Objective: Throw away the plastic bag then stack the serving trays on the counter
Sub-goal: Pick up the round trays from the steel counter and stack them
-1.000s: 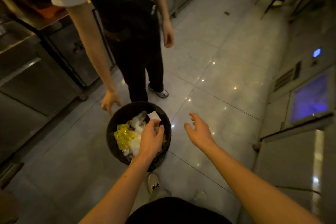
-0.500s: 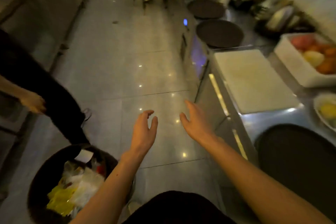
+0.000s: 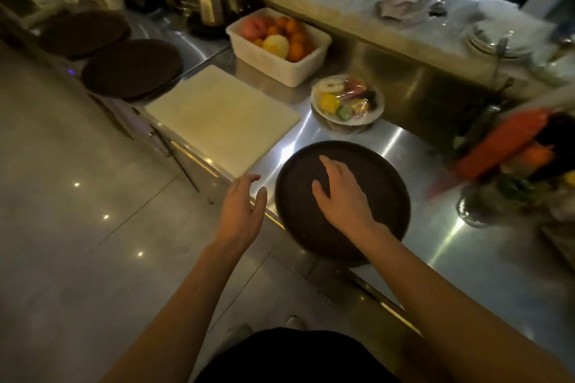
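Both hands have swung off the floor and over to the counter (image 3: 441, 246) since half a second ago; the bin has gone out of view, and no bag shows. Right hand (image 3: 345, 196) now over the nearest round dark tray (image 3: 367, 171), palm down, fingers spread, holding nothing; can't tell if it touches the surface. That tray sits at the front edge of the steel counter, slightly overhanging. Left hand (image 3: 241, 211) open, fingers loosely spread and empty, just beside the tray's left rim, over the counter edge, not touching.

Second tray (image 3: 132, 68) lies further along the counter to the left, past a white cutting board (image 3: 222, 116). Third tray (image 3: 84, 33) beyond it, the two overlapping or touching at the rims, can't tell which. All three unstacked.

White tub of fruit (image 3: 280, 47) behind the board. Plate of wrapped cut fruit (image 3: 347, 99) between tub and nearest tray. Right side blurred: something orange, glassware.
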The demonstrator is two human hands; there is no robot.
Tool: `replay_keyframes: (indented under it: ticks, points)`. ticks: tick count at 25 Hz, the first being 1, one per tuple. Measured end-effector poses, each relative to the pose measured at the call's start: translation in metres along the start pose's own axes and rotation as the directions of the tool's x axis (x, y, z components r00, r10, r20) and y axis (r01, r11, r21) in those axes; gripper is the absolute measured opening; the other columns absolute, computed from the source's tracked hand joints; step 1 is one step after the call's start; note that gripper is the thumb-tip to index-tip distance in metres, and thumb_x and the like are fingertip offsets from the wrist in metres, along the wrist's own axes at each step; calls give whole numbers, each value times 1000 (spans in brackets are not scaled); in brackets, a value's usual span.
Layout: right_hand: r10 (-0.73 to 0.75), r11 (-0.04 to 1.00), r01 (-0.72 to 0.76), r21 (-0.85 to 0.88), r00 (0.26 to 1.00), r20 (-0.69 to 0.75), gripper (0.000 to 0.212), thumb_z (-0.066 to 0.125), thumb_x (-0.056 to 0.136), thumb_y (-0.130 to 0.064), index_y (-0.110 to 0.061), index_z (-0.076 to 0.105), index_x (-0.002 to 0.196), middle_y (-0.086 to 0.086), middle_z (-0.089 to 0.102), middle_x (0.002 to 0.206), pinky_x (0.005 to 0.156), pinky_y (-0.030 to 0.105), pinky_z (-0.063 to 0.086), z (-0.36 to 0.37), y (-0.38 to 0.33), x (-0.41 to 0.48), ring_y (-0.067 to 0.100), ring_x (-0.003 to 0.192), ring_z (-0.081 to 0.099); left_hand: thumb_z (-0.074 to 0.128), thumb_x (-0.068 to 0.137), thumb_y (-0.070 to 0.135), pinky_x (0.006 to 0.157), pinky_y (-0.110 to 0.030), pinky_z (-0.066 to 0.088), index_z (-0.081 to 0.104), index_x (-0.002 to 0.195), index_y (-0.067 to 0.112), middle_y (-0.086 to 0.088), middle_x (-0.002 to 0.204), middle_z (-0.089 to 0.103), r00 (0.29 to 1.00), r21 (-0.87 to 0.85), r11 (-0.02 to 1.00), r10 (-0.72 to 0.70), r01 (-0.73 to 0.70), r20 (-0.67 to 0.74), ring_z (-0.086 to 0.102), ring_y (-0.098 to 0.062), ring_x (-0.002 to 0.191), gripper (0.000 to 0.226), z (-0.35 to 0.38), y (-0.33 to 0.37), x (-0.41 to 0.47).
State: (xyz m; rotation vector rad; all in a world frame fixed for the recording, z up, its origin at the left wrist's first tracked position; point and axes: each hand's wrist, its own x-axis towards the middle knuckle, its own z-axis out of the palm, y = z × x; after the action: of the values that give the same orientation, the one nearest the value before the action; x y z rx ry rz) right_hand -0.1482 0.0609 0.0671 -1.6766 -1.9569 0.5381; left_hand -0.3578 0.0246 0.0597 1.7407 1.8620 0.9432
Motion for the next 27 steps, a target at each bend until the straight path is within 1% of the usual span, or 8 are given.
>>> replay_keyframes:
  ticks: [3,6,10,12,16,21,24,27]
  points:
    - [122,991,-125,-38,990,-74,57,46,93,-43,-29,26,145,6,41,146,91,31,38,-17,32,-6,24,131,44,48,97,31,94,-26,40,54,128,14,-6,128,59,986,23,993,112,-115,122,54,-20,117,36,27,16,21]
    - [240,965,-252,-67,960,-144,57,44,93,-44,-26,27,145,9,43,144,96,38,42,-25,54,-13,27,129,46,49,97,32,94,-29,42,54,128,15,-7,125,59,950,36,973,214,-228,226,55,-21,115,36,50,22,47]
    - [428,888,-453,-78,876,-222,57,46,94,-40,-22,30,145,11,44,143,97,44,45,-22,69,-20,29,127,47,49,96,33,95,-36,47,52,129,15,-9,127,58,896,-13,961,262,-276,360,56,-24,116,37,72,11,85]
    - [501,845,-528,-83,836,-223,57,48,94,-38,-20,30,145,13,43,143,97,46,47,-18,71,-26,30,126,48,48,96,34,95,-37,48,51,129,17,-8,128,57,876,-11,957,269,-289,400,56,-25,116,37,76,1,97]
    - [634,743,-663,-91,741,-221,60,50,94,-35,-17,29,147,16,44,141,96,47,48,-5,78,-35,33,122,50,49,95,36,95,-39,48,47,131,17,-10,134,50,846,10,966,221,-258,485,53,-28,119,41,88,-23,123]
    - [793,587,-807,-64,590,-151,62,53,92,-36,-18,29,146,20,43,137,95,51,49,2,105,-52,38,119,51,55,91,40,102,-48,43,34,143,15,-16,149,31,782,138,971,68,-194,619,37,-37,134,61,101,-38,132]
    - [844,533,-846,-34,534,-59,62,55,91,-36,-17,29,145,22,44,132,95,53,48,4,127,-58,41,115,52,59,90,39,103,-50,42,26,147,15,-19,150,30,762,184,976,-27,-121,647,37,-39,134,70,108,-40,137]
    - [865,502,-865,20,502,4,61,61,89,-34,-13,34,139,21,50,126,93,48,50,8,145,-58,39,110,56,63,88,36,102,-49,42,21,149,14,-21,148,33,744,195,979,-82,-66,663,42,-40,131,77,114,-36,139]
